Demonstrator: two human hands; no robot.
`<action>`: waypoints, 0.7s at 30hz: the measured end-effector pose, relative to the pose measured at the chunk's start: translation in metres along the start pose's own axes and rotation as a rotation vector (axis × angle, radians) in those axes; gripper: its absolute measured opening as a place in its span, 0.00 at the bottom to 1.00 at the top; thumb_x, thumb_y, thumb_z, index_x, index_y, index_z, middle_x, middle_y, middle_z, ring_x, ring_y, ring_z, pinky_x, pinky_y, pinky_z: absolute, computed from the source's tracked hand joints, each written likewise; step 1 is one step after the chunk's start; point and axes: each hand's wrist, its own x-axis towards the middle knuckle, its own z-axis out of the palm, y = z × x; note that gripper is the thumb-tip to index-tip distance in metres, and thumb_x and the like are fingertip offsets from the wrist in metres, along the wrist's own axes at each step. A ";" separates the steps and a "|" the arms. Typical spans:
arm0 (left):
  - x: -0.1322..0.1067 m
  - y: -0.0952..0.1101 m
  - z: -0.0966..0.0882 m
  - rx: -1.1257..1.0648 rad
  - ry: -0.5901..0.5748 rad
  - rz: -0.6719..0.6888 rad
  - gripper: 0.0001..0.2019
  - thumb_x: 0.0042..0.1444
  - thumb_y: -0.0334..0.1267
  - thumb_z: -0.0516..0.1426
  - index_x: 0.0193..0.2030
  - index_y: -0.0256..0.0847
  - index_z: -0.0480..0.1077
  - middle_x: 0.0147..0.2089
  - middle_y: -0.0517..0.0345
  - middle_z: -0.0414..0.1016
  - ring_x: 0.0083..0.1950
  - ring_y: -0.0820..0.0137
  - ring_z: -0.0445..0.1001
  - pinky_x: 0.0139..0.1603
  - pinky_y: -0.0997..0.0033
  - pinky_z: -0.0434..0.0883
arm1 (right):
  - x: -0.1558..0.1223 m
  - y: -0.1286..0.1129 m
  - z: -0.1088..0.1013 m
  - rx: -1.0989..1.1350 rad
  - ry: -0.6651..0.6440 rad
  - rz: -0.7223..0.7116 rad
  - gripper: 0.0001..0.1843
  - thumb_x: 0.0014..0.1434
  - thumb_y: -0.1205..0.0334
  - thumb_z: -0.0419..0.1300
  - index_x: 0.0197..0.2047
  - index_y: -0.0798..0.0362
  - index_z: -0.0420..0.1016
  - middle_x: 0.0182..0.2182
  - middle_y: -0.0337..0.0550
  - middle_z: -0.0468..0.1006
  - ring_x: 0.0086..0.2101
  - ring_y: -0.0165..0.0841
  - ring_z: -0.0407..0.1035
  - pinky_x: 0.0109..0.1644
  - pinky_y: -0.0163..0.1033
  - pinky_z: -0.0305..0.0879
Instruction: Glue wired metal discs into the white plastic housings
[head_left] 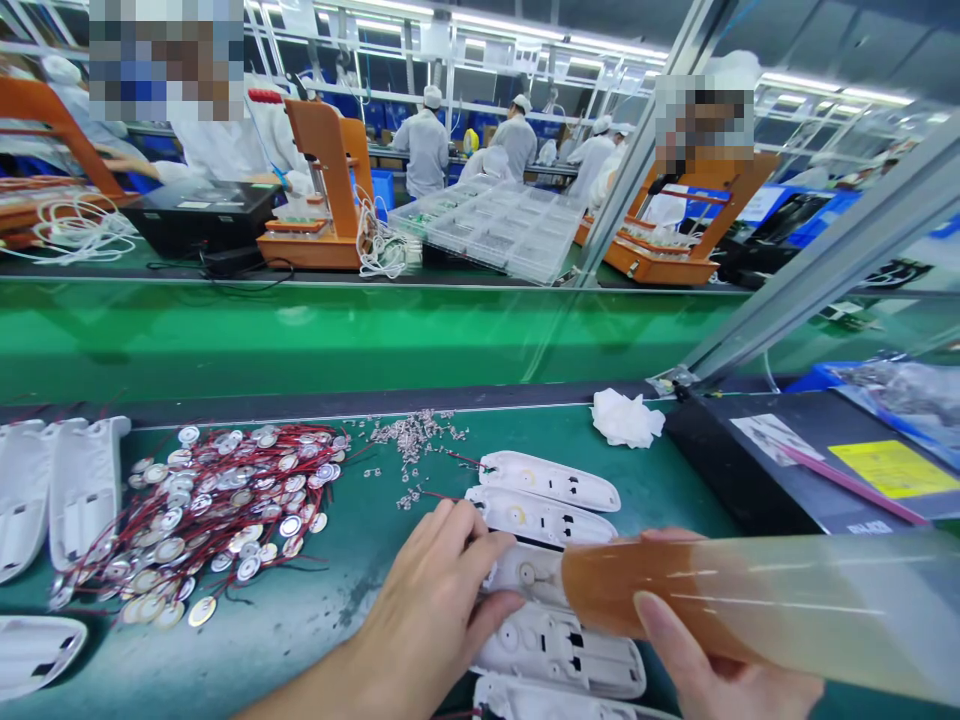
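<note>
Where translucent tube (757, 600) crosses, right hand (720, 670) and white housing (529, 573) blur.

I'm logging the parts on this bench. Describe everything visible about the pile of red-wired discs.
The pile of red-wired discs lies loose on the green mat, left of the left hand and apart from it. It holds many small round metallic discs, silver with paler centres, some brassy at the near edge, each trailing thin red wires that tangle together. White plastic shells sit at its left edge; small metal bits lie scattered to its right.
</note>
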 end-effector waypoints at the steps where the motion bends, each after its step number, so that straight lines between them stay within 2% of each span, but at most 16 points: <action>1: 0.000 0.000 0.000 -0.002 0.000 0.002 0.15 0.53 0.29 0.58 0.47 0.43 0.63 0.38 0.56 0.63 0.38 0.64 0.63 0.36 0.60 0.69 | 0.001 0.001 -0.001 0.002 0.003 0.003 0.27 0.40 0.36 0.63 0.35 0.48 0.68 0.37 0.42 0.69 0.36 0.36 0.65 0.45 0.42 0.68; 8: 0.000 0.001 0.000 -0.005 0.007 -0.002 0.15 0.54 0.29 0.58 0.48 0.43 0.63 0.38 0.56 0.63 0.38 0.64 0.63 0.36 0.60 0.68 | 0.002 0.002 -0.001 0.017 0.026 0.029 0.28 0.36 0.37 0.65 0.35 0.49 0.69 0.36 0.43 0.70 0.35 0.37 0.65 0.43 0.43 0.70; 12: 0.001 0.000 0.000 -0.011 0.012 0.011 0.15 0.54 0.29 0.58 0.48 0.42 0.63 0.38 0.56 0.63 0.38 0.64 0.63 0.35 0.60 0.68 | 0.002 0.006 -0.001 0.097 0.019 0.122 0.28 0.37 0.41 0.66 0.36 0.52 0.70 0.33 0.43 0.71 0.31 0.35 0.66 0.40 0.44 0.71; 15: 0.002 0.000 0.000 -0.022 0.030 0.014 0.15 0.54 0.29 0.57 0.48 0.42 0.62 0.39 0.55 0.62 0.38 0.63 0.62 0.36 0.59 0.68 | 0.010 0.009 -0.004 0.213 0.036 0.217 0.25 0.39 0.47 0.67 0.37 0.53 0.70 0.32 0.43 0.72 0.30 0.35 0.68 0.34 0.41 0.72; 17: 0.000 0.001 -0.002 -0.035 0.031 0.002 0.17 0.54 0.28 0.57 0.50 0.42 0.61 0.40 0.54 0.62 0.40 0.63 0.62 0.37 0.59 0.68 | 0.019 0.007 -0.007 0.319 0.092 0.251 0.24 0.37 0.50 0.68 0.35 0.53 0.70 0.33 0.44 0.73 0.31 0.35 0.69 0.31 0.39 0.71; 19: -0.005 0.002 -0.007 -0.052 0.009 -0.017 0.20 0.53 0.29 0.59 0.51 0.43 0.60 0.41 0.55 0.62 0.41 0.63 0.62 0.39 0.59 0.68 | 0.028 0.001 -0.011 0.413 0.162 0.301 0.23 0.33 0.52 0.69 0.33 0.52 0.70 0.32 0.42 0.73 0.30 0.35 0.69 0.30 0.38 0.70; 21: -0.015 0.000 -0.012 -0.061 -0.033 -0.034 0.23 0.50 0.30 0.61 0.52 0.46 0.60 0.42 0.56 0.62 0.42 0.63 0.63 0.40 0.60 0.68 | 0.035 -0.007 -0.015 0.423 0.154 0.269 0.19 0.36 0.51 0.66 0.32 0.50 0.69 0.30 0.40 0.73 0.29 0.35 0.69 0.31 0.41 0.71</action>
